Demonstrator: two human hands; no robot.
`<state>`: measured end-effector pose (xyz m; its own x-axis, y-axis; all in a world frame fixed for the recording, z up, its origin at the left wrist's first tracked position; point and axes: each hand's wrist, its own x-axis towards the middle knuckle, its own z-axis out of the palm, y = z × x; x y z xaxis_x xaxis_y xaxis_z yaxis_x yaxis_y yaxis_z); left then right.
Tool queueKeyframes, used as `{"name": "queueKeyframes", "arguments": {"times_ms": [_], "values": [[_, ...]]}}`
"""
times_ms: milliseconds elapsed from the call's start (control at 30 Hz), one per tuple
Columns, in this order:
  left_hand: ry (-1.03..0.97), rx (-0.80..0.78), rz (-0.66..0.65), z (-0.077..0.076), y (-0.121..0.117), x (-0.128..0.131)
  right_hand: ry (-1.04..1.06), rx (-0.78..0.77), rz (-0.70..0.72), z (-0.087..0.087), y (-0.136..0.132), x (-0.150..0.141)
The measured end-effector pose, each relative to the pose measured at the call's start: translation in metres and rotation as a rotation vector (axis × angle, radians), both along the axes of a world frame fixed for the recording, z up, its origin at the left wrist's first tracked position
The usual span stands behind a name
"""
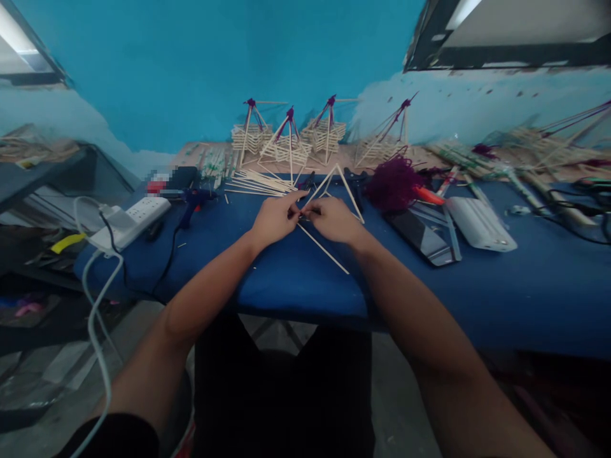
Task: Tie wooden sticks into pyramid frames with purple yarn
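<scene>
Both hands — left (277,219) and right (331,218) — meet over the blue worktop (305,280), each grip pinched nearly closed at the end of a thin stick (324,249); what exactly each pinches is too small to tell. The stick slants toward the near edge.

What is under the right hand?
The blue tabletop shows around the right hand; a thin stick emerges beside it, slanting toward the near edge. Beyond it stands part of a stick frame. Whatever lies directly beneath the palm is covered.
</scene>
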<state>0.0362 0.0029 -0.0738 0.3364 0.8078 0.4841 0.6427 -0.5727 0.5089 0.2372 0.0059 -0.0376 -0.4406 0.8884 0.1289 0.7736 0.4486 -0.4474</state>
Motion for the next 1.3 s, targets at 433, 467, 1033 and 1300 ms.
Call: {"name": "queueKeyframes", "arguments": {"times_ms": [433,467,1033,1300], "values": [[-0.045,-0.040,-0.020,-0.0012,0.0008,0.0013,-0.026,-0.017,-0.043,0.0071,-0.0072,-0.0028],[-0.041,-0.043,-0.019,-0.0012,0.0009,0.0011,-0.033,-0.011,-0.044,0.0071,-0.0074,-0.0030],[-0.025,-0.068,-0.004,0.0003,0.0006,-0.0006,-0.081,0.057,-0.066,0.0039,-0.0063,-0.0006],[0.016,-0.054,0.006,0.0019,0.0000,-0.0020,-0.120,0.072,-0.076,0.0055,-0.0094,-0.0037]]}}
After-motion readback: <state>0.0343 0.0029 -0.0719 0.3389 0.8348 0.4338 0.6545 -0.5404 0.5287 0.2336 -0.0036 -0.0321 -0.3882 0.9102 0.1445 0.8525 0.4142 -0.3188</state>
